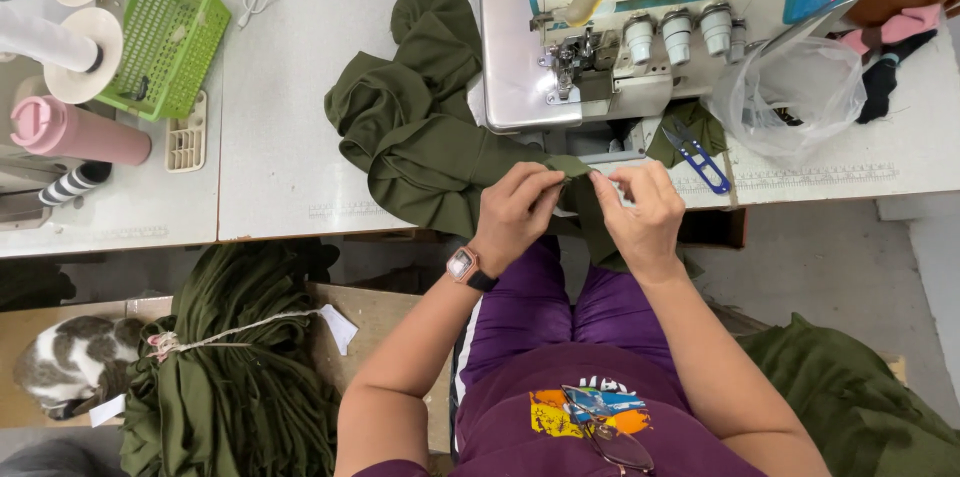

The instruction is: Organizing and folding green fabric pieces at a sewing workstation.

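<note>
- At the front edge of the desk (280, 137), just in front of the sewing machine (620, 27), your hands meet over the olive-green fabric (420, 137).
- Your left hand (515, 212) pinches a fold of the fabric, thumb and fingers closed on its edge; a watch (463, 264) sits on that wrist.
- Your right hand (640, 212) pinches the same edge just beside the left, fingertips curled tight on the cloth.
- The fabric lies bunched on the desk to the left of the machine, and its near end drapes over the front edge toward your lap.
- Blue thread snips (695, 152) lie on the desk just behind your right hand, near the machine's base.
- A clear plastic bag (795, 92) sits toward the desk's right side, beside the machine.
- A green basket (165, 37) and a pink bottle (75, 132) stand on the adjoining surface at the left, well apart from your hands.
- Below the desk on the left, a tied bundle of green cloth (230, 367) hangs beside a cat (70, 362).
</note>
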